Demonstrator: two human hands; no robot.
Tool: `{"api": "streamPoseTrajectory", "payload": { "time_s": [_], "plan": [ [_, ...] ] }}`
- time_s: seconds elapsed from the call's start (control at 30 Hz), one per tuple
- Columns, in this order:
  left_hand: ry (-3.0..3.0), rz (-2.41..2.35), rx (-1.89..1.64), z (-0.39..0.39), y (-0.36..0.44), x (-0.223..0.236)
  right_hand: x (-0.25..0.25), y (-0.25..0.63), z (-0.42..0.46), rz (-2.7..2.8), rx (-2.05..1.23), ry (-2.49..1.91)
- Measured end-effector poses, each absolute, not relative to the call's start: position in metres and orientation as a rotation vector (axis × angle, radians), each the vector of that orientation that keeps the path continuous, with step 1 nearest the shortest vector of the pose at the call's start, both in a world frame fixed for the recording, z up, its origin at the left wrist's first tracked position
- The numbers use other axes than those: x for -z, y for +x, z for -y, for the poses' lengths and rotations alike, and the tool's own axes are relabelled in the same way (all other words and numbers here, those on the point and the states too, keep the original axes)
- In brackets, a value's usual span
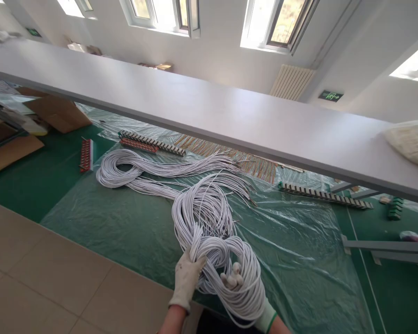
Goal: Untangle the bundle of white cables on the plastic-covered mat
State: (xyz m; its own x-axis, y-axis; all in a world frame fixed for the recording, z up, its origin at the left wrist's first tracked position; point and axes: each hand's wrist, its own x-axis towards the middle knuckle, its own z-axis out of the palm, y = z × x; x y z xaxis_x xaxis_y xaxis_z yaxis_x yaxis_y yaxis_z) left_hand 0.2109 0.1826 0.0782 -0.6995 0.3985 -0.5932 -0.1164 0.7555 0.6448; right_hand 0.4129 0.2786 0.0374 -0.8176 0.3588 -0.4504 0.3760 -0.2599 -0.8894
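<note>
Green matting covers a long workbench, with clear plastic sheeting spread over its middle and a white shelf running across above it. Near the bottom edge, 2 gloved hands work a thick bundle of thin white cables. The left hand is closed around the gathered strands where they bunch together. The right hand is threaded through a coiled loop of the bundle, fingers curled, with strands draped over the wrist. The cables look light, limp and smooth, likely to slip and tangle, so the bunched neck by the left hand seems the surest place to grip. From the hands the bundle trails up and left across the sheeting into a second loop. Beyond lie 3 strips of connectors and a row of copper-coloured wire ends, partly hidden under the shelf. Cardboard sits far left. Both forearms are cut off by the frame.
</note>
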Motion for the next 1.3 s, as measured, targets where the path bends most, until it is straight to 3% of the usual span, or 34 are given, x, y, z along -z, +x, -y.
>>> {"api": "streamPoseTrajectory", "payload": {
  "time_s": [0.33, 0.47, 0.6, 0.73, 0.9, 1.03, 1.3],
  "plan": [
    [0.153, -2.390, -0.851, -0.182, 0.148, -0.083, -0.089, 0.495, -0.315, -1.247, 2.660, 1.379],
    [0.174, -2.346, -0.872, -0.186, 0.147, -0.082, -0.091, 0.515, -0.353, -1.115, 2.665, 1.775],
    [0.287, -2.281, -0.843, -0.207, 0.175, -0.077, -0.050, 0.504, -0.377, -1.314, 2.370, 2.008],
    [0.367, -2.309, -0.693, -0.228, 0.200, -0.070, -0.022, 0.488, -0.388, -1.662, 1.847, 2.177],
    [0.368, -2.328, -0.590, -0.235, 0.204, -0.066, -0.028, 0.454, -0.349, -2.202, 1.199, 1.876],
    [0.372, -2.312, -0.612, -0.233, 0.201, -0.068, -0.026, 0.398, -0.286, -2.402, 0.972, 1.364],
    [0.326, -2.350, -0.684, -0.230, 0.202, -0.068, -0.021, 0.355, -0.271, -2.266, 0.797, 1.162]
  ]
}}
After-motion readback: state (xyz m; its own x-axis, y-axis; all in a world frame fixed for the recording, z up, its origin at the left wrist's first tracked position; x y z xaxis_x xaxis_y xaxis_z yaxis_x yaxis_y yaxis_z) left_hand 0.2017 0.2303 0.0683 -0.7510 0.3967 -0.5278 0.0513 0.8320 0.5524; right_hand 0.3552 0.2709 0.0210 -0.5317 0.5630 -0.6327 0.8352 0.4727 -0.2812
